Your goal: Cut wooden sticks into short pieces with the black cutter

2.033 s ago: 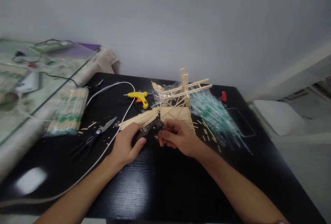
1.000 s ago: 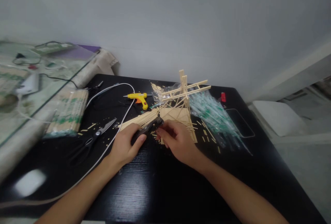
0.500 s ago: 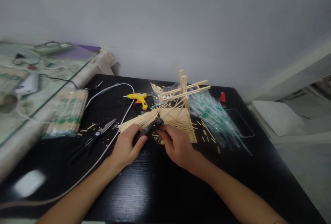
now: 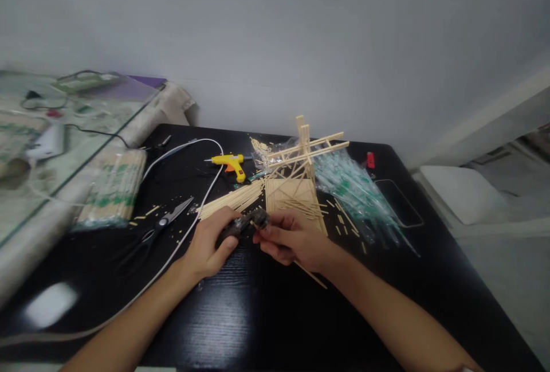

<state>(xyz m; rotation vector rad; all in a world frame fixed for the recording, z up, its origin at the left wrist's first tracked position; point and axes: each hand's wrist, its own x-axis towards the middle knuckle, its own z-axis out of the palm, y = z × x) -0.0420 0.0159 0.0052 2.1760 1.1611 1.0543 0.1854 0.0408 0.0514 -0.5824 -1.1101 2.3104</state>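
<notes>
A thin stick (image 4: 311,275) now shows below the right hand (image 4: 296,237), which a half second ago had none visible there, so its length can be seen reaching nearest the person over the black worktop (image 4: 275,326). It slants from about 10 to 4 o'clock, near end pointing to 4; the fingers seem to pinch it, its upper part hidden. The left hand (image 4: 212,243) wraps round a dark tool (image 4: 234,228), whose long axis runs roughly 8 to 2 o'clock, with its far end at the right fingertips. Taking that tool as centre, scissors (image 4: 162,223) lie open at 9 o'clock, loose sticks (image 4: 234,197) at 11, and a flat stick panel (image 4: 296,188) at 2. Farther off are a yellow glue gun (image 4: 230,161) near 12 and a stick frame (image 4: 305,151) at 1.
</notes>
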